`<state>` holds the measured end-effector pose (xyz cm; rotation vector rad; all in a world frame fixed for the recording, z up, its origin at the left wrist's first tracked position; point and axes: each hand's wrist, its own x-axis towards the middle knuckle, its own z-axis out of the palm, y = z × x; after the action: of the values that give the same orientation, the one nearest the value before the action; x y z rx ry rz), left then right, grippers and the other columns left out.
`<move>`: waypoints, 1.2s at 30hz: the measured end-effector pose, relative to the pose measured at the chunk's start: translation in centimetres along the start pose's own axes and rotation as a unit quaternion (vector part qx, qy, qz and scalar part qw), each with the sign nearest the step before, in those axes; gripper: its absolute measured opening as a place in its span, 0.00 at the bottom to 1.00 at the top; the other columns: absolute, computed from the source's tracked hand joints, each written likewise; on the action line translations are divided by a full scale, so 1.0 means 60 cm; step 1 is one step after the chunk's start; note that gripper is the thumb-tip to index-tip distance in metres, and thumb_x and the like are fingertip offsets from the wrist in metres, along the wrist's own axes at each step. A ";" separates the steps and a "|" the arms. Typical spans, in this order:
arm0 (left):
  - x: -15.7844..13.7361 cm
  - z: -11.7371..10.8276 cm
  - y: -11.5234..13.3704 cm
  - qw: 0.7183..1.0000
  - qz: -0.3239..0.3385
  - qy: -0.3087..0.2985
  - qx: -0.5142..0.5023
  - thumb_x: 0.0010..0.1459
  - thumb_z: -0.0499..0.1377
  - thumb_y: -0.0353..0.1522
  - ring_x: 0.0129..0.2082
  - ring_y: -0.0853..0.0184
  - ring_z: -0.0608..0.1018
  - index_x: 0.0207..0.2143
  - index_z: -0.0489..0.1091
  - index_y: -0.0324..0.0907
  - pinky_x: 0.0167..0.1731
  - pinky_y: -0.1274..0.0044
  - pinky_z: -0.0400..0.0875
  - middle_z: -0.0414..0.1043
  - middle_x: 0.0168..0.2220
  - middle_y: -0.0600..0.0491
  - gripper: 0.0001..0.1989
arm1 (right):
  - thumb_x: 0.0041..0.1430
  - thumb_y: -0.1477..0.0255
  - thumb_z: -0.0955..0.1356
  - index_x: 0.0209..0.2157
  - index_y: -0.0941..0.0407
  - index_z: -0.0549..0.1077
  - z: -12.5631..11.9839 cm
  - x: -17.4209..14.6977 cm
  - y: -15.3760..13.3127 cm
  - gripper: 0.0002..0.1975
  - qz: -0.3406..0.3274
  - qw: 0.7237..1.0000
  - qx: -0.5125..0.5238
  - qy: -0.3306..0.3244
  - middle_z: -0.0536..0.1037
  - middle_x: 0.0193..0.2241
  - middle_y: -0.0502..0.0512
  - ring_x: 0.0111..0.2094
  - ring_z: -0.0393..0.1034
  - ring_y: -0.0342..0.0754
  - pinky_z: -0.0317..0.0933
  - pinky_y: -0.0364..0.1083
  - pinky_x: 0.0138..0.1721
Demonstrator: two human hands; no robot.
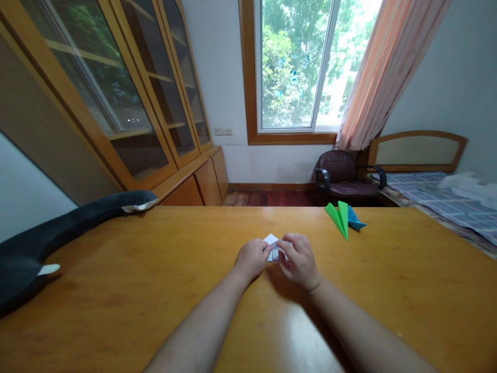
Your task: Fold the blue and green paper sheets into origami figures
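A small folded piece of white paper (271,239) lies near the middle of the wooden table, its pointed end facing away from me. My left hand (252,258) is closed on its left edge, with the thumb pressing on top. Over the right side of the paper, my right hand (298,260) curls with thumb and fingertips pinching the fold. Part of the paper is hidden under the fingers of both hands.
A green paper plane (340,219) and a blue folded paper piece (354,219) lie at the table's far right. On the left rests a black-and-white plush toy (73,228). Beyond the table (116,311) stand a brown armchair (341,173), a bed (438,191) and a glass-door cabinet (155,171).
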<state>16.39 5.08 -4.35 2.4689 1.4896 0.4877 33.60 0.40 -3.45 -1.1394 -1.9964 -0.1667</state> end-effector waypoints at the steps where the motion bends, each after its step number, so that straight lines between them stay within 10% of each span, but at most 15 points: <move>1: 0.000 0.000 0.002 1.000 -0.012 0.000 0.007 0.64 0.46 0.40 0.31 0.66 0.73 0.30 0.74 0.42 0.30 0.77 0.59 0.74 0.32 0.49 0.20 | 0.57 0.73 0.63 0.39 0.54 0.74 0.002 0.000 -0.001 0.11 -0.004 1.000 -0.008 -0.012 0.73 0.38 0.60 0.39 0.65 0.53 0.59 0.52 0.43; 11: 0.005 0.005 0.003 0.995 -0.081 0.008 -0.054 0.63 0.47 0.36 0.31 0.65 0.76 0.31 0.75 0.42 0.29 0.77 0.60 0.78 0.33 0.48 0.18 | 0.59 0.73 0.62 0.44 0.55 0.73 0.036 0.000 -0.010 0.13 0.080 0.983 0.027 -0.160 0.78 0.37 0.56 0.38 0.70 0.49 0.61 0.44 0.40; 23: -0.008 -0.001 0.019 0.997 -0.036 0.008 0.071 0.57 0.56 0.40 0.40 0.57 0.72 0.34 0.74 0.40 0.41 0.69 0.65 0.73 0.38 0.44 0.13 | 0.55 0.76 0.65 0.35 0.56 0.74 0.025 0.009 0.012 0.08 0.125 0.979 -0.094 -0.133 0.73 0.34 0.60 0.39 0.64 0.53 0.58 0.48 0.40; 36: -0.009 -0.003 -0.017 0.994 -0.084 0.034 0.059 0.53 0.60 0.45 0.43 0.57 0.71 0.42 0.75 0.47 0.44 0.69 0.63 0.72 0.42 0.47 0.17 | 0.56 0.73 0.65 0.44 0.54 0.74 0.023 0.015 0.030 0.14 0.139 0.966 -0.125 -0.178 0.70 0.53 0.60 0.52 0.61 0.55 0.52 0.50 0.51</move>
<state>15.25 5.11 -4.64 2.4071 1.7836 0.4695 33.93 2.70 -4.23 -1.6969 -2.1360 -0.0726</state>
